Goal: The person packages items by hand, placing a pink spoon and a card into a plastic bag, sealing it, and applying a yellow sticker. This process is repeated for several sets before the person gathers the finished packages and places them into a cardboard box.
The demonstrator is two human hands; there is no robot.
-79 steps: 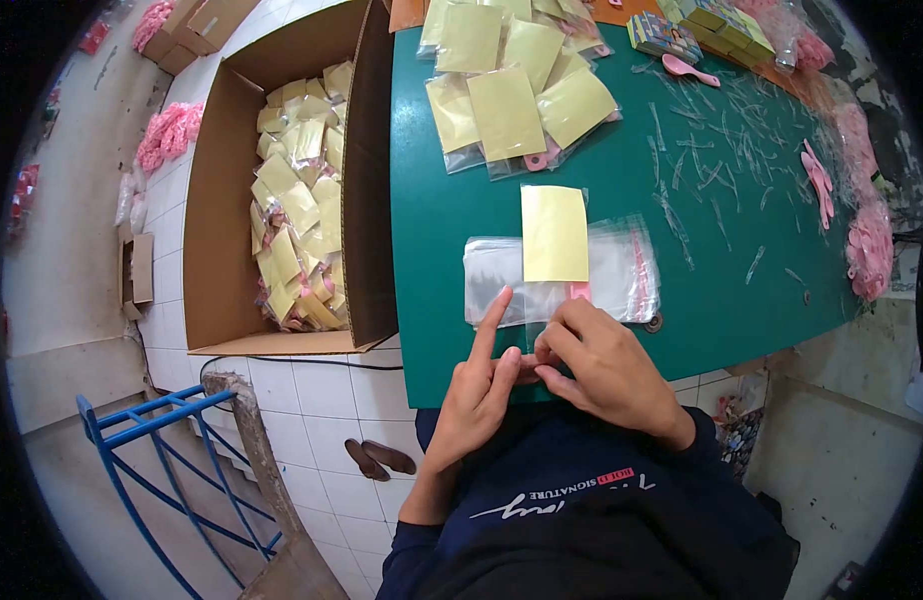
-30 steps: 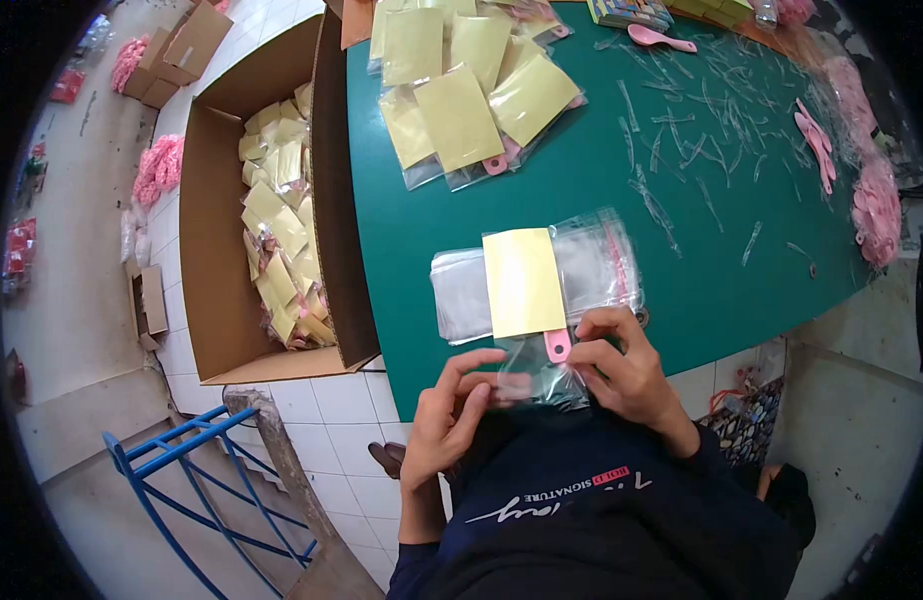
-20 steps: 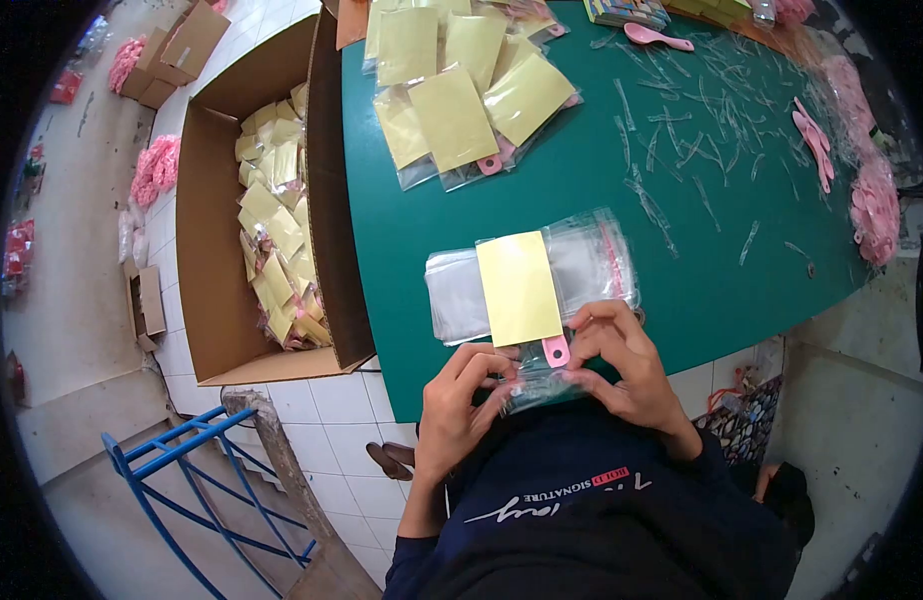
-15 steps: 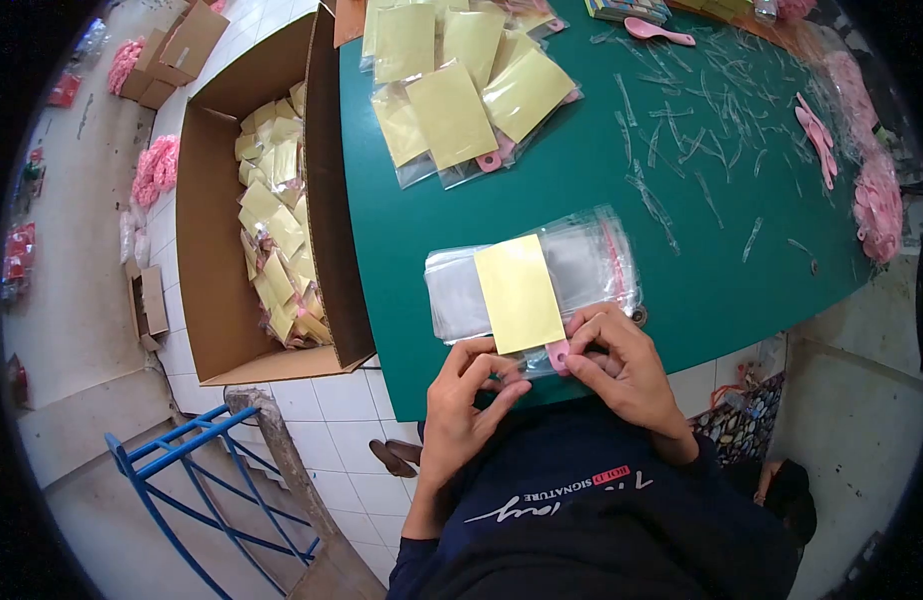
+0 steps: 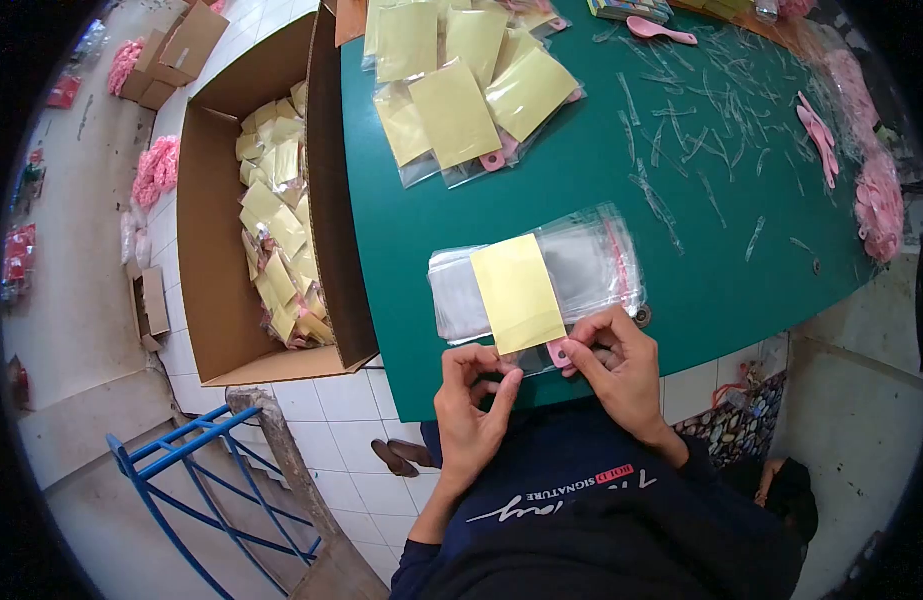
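Since a second ago, the clear film that bunched well below the card has been drawn up, and now reaches only a little past its lower edge. Both hands have come up with it.

The pale yellow rectangular paper card (image 5: pixel 517 290) looks flat, smooth and plain, with crisp corners and a bright sheen. A faint line crosses its lower end, where film seems to lie over it. At its lower right corner shows the rounded end of a pink plastic handle (image 5: pixel 559 353), with a small hole; the rest is hidden beneath the card.

The card's long axis runs away from the person, its far end leaning slightly left. The handle's holed end points back towards the person.

The card lies over a stack of clear plastic bags (image 5: pixel 594 265), near the close edge of the green tabletop (image 5: pixel 412 215). The stack's long axis runs crosswise to the card.

The left hand (image 5: pixel 474 405) pinches the clear film (image 5: pixel 534 365) at its lower left, thumb against fingers. The right hand (image 5: pixel 624 372) has thumb and forefinger clamped on the film beside the handle.
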